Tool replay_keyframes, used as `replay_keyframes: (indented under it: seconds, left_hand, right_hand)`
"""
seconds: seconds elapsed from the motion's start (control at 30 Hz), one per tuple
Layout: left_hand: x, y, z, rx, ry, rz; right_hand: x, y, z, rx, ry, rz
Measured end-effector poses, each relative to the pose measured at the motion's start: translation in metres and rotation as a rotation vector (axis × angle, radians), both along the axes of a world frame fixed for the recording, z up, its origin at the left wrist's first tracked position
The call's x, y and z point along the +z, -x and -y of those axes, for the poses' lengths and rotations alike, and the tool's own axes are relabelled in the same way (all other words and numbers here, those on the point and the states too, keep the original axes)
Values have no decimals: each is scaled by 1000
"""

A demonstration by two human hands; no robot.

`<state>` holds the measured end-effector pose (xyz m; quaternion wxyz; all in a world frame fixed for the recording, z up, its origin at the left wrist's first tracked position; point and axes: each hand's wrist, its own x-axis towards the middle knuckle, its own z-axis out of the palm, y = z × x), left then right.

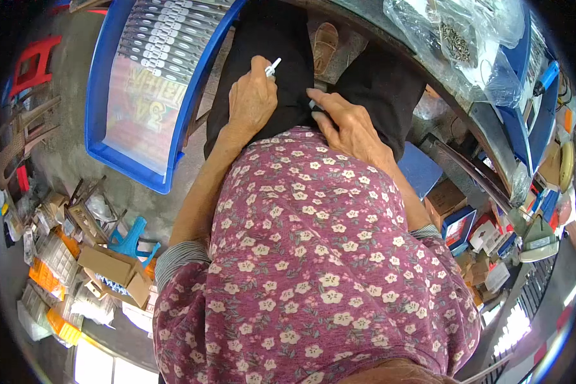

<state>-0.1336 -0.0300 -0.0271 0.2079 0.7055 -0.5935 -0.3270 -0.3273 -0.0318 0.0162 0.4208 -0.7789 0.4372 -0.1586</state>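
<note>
My left hand (253, 99) rests over my left thigh, its fingers closed on a small white plastic piece (273, 66) that sticks out past the fingertips. Above the other thigh, my right hand (351, 127) has thumb and forefinger pinched together. A small pale bit (313, 104) shows between them, too small to name. To the left of my hands stands a blue tray (173, 144). At its far end lie slim black-and-white parts (166, 38) in close rows, over a printed sheet (144, 121).
A dark-edged table (451, 96) curves along the far right, carrying clear plastic bags (493, 70) with small metal pieces and a blue marker (546, 78). A red stool (37, 64), a light-blue stool (134, 240) and an open cardboard box (115, 269) stand at left.
</note>
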Motion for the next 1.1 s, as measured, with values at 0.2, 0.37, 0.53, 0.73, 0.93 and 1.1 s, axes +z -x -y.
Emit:
replay_keyframes:
  seconds: [0.2,0.37,0.53,0.73,0.93,1.1]
  left_hand:
    - [-2,8,-4,-51,130,143]
    - [-5,11,-7,-64,112,181]
    - [-9,11,-7,-76,104,172]
    - [-17,9,-7,-79,115,177]
    - [-20,9,-6,-85,127,203]
    - [-18,10,-3,-98,134,220]
  right_hand:
    - [0,-4,1,44,-8,-85]
    - [0,-8,-3,1,-50,-34]
    - [-10,-11,-8,-150,-93,187]
    - [2,-11,1,-411,-820,340]
    - [0,-5,8,-601,-1265,586]
    - [-15,2,8,-618,-1641,954]
